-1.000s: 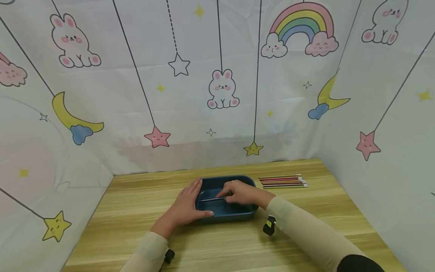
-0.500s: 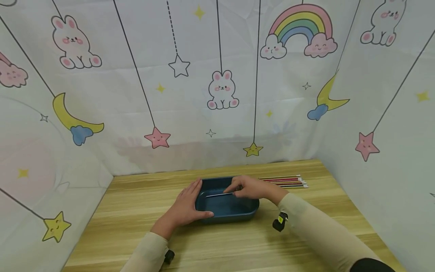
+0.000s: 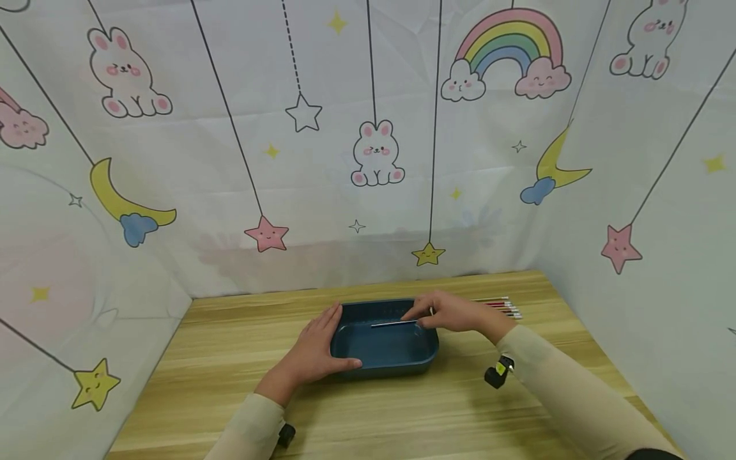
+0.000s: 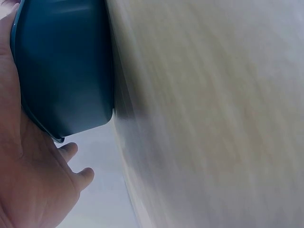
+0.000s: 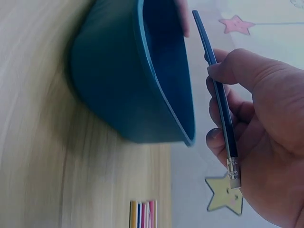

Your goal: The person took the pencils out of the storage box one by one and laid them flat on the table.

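A dark pencil (image 5: 222,102) with a metal ferrule and pale eraser end is pinched between the thumb and fingers of my right hand (image 3: 454,311). In the head view this hand is at the far right part of a dark teal rectangular bin (image 3: 385,345), and the pencil (image 3: 393,323) points left above its inside. My left hand (image 3: 307,348) rests against the bin's left end, fingers straight along that side and thumb on the front rim. The left wrist view shows the bin's outer wall (image 4: 66,66) beside that hand. No other item is visible inside the bin.
Several pencils (image 3: 503,306) lie side by side on the wooden table (image 3: 374,415), to the bin's right and partly behind my right hand. A white cloth printed with rabbits and stars (image 3: 322,191) stands along the table's back and sides.
My right hand has drawn the pencil from the bin's middle rightward and away from me, covering part of the pencil row. The left hand and the bin have stayed in place.
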Motion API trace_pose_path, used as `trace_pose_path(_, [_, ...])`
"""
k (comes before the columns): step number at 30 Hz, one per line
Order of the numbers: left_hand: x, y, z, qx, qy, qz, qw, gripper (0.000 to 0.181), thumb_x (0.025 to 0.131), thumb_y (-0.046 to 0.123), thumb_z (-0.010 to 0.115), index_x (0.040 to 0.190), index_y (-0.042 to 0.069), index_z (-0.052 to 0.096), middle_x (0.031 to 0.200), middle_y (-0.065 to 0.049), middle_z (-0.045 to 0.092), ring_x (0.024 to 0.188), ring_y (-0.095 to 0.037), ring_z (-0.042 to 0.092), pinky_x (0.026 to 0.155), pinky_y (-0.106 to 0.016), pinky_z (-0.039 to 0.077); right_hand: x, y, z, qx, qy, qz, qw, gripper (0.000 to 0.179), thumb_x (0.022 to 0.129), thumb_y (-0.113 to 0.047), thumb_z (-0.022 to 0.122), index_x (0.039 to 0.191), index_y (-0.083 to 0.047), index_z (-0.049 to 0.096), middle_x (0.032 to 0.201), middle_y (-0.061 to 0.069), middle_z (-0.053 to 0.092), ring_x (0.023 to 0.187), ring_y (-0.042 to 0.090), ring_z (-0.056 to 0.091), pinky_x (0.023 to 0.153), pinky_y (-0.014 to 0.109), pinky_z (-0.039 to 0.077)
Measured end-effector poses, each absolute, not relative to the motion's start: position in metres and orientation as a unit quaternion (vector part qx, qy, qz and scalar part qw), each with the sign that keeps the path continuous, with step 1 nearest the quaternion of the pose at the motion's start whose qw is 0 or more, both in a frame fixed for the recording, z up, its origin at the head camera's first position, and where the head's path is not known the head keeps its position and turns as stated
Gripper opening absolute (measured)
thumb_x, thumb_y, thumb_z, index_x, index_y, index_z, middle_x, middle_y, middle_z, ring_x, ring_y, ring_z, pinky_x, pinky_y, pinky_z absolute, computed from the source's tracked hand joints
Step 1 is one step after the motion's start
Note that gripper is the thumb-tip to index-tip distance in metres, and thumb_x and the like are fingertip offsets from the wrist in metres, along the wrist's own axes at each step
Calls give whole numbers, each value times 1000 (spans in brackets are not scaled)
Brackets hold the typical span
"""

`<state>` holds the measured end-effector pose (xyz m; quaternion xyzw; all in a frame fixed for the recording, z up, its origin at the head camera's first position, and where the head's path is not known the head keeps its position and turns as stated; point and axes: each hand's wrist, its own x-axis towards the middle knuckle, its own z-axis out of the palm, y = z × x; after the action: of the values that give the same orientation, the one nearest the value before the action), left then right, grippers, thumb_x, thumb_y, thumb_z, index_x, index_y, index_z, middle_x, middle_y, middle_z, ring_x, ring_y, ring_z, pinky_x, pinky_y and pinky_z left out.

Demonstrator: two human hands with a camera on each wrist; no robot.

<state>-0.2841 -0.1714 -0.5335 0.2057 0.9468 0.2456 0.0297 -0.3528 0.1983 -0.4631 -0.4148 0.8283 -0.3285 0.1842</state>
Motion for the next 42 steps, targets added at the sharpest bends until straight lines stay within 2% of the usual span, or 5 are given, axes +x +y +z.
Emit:
trace_pose_path(12, [-284,-171,-536,204,946,250,34,132,86,81,78,179,13,13,186,-8,12,170,-35,14,133,-65,13,-355,242,-463,-390,833,-351,176,30,109,-6,68,134,-15,83,101,4,66,78,24,52,71,28,47])
trace_pose_path(15, [-283,-171,-536,205,945,251,35,132,87,81,78,179,13,12,186,-9,12,170,-36,13,133,-66,13,-355,255,-463,-381,837,-354,169,29,109,-7,70,133,-16,84,113,7,74,112,43,66,86,34,54])
trace_pose_path(20, [-283,-171,-535,206,945,251,38,132,87,80,78,179,13,12,186,-10,11,170,-36,13,133,-66,13,-353,273,-462,-359,841,-366,173,27,108,-8,72,132,-13,84,140,15,74,157,59,32,120,61,42])
trace_pose_path(27, [-282,-170,-533,209,944,251,37,131,88,79,78,179,12,12,186,-10,11,170,-36,13,133,-66,14,-354,294,-464,-363,849,-350,157,31,106,-5,71,135,-10,81,106,8,72,91,25,54,76,32,46])
trace_pose_path(42, [-282,-170,-532,213,943,255,28,128,89,75,80,179,10,15,185,-13,14,169,-39,15,131,-68,16,-360,333,-471,-345,865,-337,140,29,109,-5,69,135,-8,81,112,2,72,100,20,61,78,31,50])
